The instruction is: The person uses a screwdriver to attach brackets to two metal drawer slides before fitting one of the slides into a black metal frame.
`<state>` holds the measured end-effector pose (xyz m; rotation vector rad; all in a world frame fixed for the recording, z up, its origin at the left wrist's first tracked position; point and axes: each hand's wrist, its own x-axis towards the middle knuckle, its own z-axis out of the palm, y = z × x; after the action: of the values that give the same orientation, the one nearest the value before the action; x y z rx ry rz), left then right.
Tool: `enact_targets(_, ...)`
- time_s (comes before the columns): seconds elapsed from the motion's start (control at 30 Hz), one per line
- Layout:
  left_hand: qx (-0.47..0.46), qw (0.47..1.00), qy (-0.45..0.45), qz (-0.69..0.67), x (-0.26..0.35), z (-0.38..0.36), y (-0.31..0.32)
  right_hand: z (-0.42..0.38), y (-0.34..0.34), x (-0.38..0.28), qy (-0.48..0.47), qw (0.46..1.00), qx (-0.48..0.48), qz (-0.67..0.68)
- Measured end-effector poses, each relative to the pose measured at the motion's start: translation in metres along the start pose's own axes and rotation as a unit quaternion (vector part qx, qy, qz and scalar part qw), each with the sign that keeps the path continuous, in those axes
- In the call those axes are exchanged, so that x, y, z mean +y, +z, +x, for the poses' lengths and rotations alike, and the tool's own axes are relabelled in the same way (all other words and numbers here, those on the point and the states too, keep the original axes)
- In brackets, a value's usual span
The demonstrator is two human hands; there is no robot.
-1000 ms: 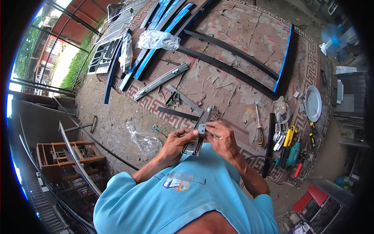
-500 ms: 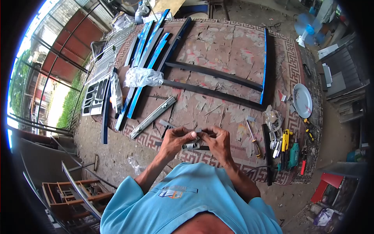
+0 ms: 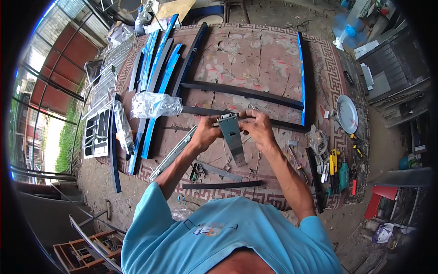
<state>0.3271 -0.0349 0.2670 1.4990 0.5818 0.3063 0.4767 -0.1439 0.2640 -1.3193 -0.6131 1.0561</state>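
Observation:
A metal bracket-like piece (image 3: pixel 232 134), wide at its far end and narrower toward me, is held upright between my two hands above the patterned table covering. My left hand (image 3: pixel 206 133) grips its left side near the wide end, fingers closed. On the right side, my right hand (image 3: pixel 259 129) has its fingers bent against the same end. Below the hands lie a flat grey strip (image 3: pixel 219 171) and a dark bar (image 3: pixel 222 185). A silver rail (image 3: pixel 173 154) rests beside my left forearm.
A dark frame (image 3: pixel 246 91) with a blue-edged side lies beyond my hands. Blue and black bars (image 3: pixel 159 68) and plastic wrap (image 3: pixel 156 105) are at left. Toward the right are a screwdriver (image 3: pixel 303 174), a green drill (image 3: pixel 343 172), a yellow tool (image 3: pixel 333 164) and an oval plate (image 3: pixel 347 114).
Both hands have moved forward, away from my body. The long metal piece now stands out between them, where before only a small piece showed at the fingertips.

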Motion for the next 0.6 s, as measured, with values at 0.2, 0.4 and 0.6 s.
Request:
enact_targets(0.2,0.055,0.985,0.05,0.157,-0.005,0.003,0.002,0.006,-0.004,0.001,0.054,0.993,0.002,0.1)
enact_targets(0.4,0.007,1.0,0.011,0.019,-0.005,-0.001,-0.001,-0.006,-0.004,-0.01,0.064,0.998,0.0,0.003)
enact_targets(0.6,-0.059,0.997,-0.013,-0.055,0.006,-0.005,-0.004,-0.011,-0.005,-0.003,0.057,0.998,0.0,-0.019)
